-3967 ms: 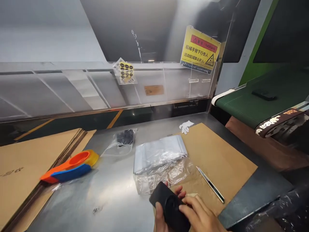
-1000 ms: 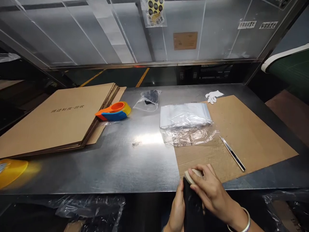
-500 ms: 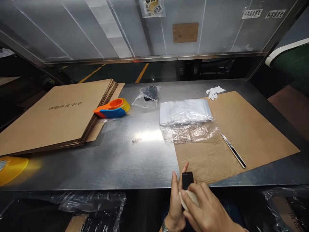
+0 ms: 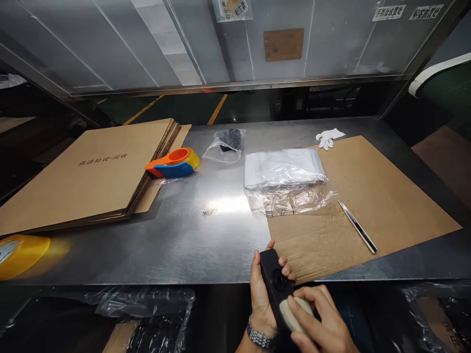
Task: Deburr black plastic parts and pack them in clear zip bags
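Left hand [image 4: 262, 299] grips black device [image 4: 270, 268] — long axis pointing away, slanting left — right hand [image 4: 326, 323] pinching pale block [image 4: 292, 316] on it

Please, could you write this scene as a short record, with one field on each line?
Left hand: grip around black device
Left wrist: metal-band watch
Right hand: holds pale pad at the device's near end
Surface: metal table
Table, left: cardboard stack, orange-blue tape dispenser, yellow tape roll
Table, right: slim knife on cardboard sheet
Table, back: white glove
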A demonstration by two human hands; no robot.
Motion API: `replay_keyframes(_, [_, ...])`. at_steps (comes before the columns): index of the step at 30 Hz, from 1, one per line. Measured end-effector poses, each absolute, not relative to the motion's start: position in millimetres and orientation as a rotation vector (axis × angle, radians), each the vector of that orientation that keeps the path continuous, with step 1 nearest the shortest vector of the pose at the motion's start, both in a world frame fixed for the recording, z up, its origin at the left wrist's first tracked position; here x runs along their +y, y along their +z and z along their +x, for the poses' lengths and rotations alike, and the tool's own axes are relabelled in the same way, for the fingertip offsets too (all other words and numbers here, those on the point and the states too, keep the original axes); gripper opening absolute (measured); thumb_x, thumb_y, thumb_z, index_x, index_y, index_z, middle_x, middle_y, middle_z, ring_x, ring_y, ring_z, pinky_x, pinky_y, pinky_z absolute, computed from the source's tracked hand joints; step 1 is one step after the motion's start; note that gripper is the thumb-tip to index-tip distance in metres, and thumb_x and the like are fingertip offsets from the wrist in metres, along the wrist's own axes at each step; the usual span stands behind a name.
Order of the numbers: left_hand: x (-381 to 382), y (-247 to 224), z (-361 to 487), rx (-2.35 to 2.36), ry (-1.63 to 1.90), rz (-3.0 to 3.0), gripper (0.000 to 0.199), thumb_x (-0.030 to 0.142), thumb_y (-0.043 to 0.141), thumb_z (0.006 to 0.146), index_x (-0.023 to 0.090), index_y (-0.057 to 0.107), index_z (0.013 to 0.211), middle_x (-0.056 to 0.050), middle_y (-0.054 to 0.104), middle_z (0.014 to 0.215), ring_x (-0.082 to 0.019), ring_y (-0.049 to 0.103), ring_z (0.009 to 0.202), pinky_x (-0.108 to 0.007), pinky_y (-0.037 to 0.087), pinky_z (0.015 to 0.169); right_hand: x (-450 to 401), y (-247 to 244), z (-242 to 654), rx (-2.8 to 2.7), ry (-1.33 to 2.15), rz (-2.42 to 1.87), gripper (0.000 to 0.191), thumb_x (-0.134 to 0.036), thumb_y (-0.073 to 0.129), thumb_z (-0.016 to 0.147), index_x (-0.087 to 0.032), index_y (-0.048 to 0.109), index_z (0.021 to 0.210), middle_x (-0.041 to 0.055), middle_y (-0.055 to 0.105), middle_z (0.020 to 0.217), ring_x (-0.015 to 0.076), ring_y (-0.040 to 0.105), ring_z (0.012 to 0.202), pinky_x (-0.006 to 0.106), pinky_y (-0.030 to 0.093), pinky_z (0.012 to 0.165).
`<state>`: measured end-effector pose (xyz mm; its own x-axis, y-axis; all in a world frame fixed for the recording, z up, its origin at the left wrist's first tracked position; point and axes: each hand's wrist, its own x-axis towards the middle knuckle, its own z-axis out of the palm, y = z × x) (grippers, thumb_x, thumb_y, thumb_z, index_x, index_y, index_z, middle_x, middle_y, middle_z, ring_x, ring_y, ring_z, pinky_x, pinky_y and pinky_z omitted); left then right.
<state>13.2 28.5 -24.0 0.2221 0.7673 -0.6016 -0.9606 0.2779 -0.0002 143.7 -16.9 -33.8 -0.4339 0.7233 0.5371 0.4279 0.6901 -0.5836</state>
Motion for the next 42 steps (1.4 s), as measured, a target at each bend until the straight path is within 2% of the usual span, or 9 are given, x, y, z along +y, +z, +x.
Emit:
replay_keyframes(5, [31.5,-25.5,6.5,0.553,1.142,-0.650,0.032,0.045,0.044,0.086,0.016,0.058,0.085,-0.002,0.041,0.071,-0.008,0.043,0.054,-0.017,0.042,0.047,-20.9,-39.0,140.8,-2.090,0.302,-0.763,0.035,-0.015,0.055,0.085,-0.017,0.052,0.120,0.0115,0.048,0.109,0.0216,0.049,0.099,0.033,0.052,0.077])
replay_keyframes(10, [32.2,-7.6,-7.2,0.535,1.235,-0.595,0.041,0.048,0.035,0.089,0.015,0.060,0.086,-0.002,0.045,0.070,-0.008,0.044,0.052,-0.018,0.044,0.048,-4.2,-46.8,166.9,-2.101,0.113,-0.857,0.041,-0.005,0.055,0.081,-0.018,0.054,0.119,0.0105,0.051,0.111,0.0222,0.051,0.103,0.035,0.051,0.079])
replay_keyframes(13, [30.5,1.4,-6.1,0.770,1.319,-0.280,0.027,0.041,0.053,0.083,0.020,0.061,0.098,-0.003,0.054,0.078,-0.012,0.052,0.062,-0.024,0.048,0.059,26.2,-56.0,183.8,-2.048,0.066,-1.152,0.044,-0.010,0.054,0.084,-0.018,0.048,0.127,0.0129,0.053,0.109,0.0239,0.052,0.100,0.040,0.049,0.078])
replay_keyframes(16, [26.0,1.6,2.7,0.935,1.308,0.091,0.036,0.024,0.070,0.072,0.020,0.060,0.106,-0.005,0.061,0.095,-0.017,0.058,0.083,-0.027,0.048,0.076,60.1,-63.6,197.0,-2.044,0.117,-1.416,0.034,-0.023,0.050,0.088,-0.016,0.053,0.121,0.0139,0.055,0.103,0.0254,0.050,0.094,0.045,0.048,0.075])
replay_keyframes(20, [19.3,-6.1,12.2,0.979,1.214,0.420,0.036,0.026,0.070,0.072,0.016,0.061,0.105,-0.010,0.064,0.102,-0.023,0.056,0.096,-0.030,0.044,0.082,78.6,-54.2,199.2,-2.037,0.118,-1.524,0.035,-0.033,0.046,0.089,-0.014,0.056,0.117,0.0166,0.053,0.106,0.0299,0.046,0.101,0.052,0.044,0.080])
replay_keyframes(23, [15.6,-10.4,13.4,1.017,1.111,0.536,0.032,0.031,0.067,0.074,0.016,0.061,0.102,-0.008,0.065,0.091,-0.020,0.058,0.083,-0.029,0.045,0.073,67.2,-31.9,185.8,-2.024,0.536,-1.397,0.036,-0.033,0.043,0.092,-0.018,0.049,0.124,0.0136,0.051,0.113,0.0238,0.049,0.102,0.043,0.045,0.084])
replay_keyframes(26, [12.4,-11.1,12.3,1.052,1.056,0.634,0.030,0.031,0.069,0.071,0.017,0.062,0.097,-0.006,0.064,0.086,-0.016,0.055,0.075,-0.024,0.043,0.063,52.5,-12.3,170.7,-1.844,1.265,-1.138,0.031,-0.035,0.045,0.091,-0.021,0.049,0.119,0.0078,0.056,0.104,0.0168,0.056,0.090,0.031,0.048,0.078])
replay_keyframes(29, [9.4,-9.4,11.5,1.004,1.040,0.591,0.028,0.035,0.067,0.073,0.016,0.062,0.093,-0.005,0.062,0.080,-0.014,0.052,0.067,-0.022,0.039,0.055,48.0,-4.8,165.1,-1.587,1.619,-1.057,0.029,-0.039,0.053,0.087,-0.020,0.052,0.110,0.0052,0.058,0.097,0.0145,0.056,0.081,0.027,0.049,0.069])
replay_keyframes(42, [4.5,-4.9,12.1,0.943,0.977,0.463,0.031,0.042,0.052,0.084,0.015,0.064,0.093,-0.005,0.063,0.075,-0.016,0.056,0.069,-0.025,0.040,0.062,54.8,-4.1,169.0,-1.308,1.915,-0.911,0.024,-0.037,0.062,0.080,-0.017,0.058,0.093,-0.0012,0.053,0.074,0.0094,0.052,0.062,0.021,0.047,0.053])
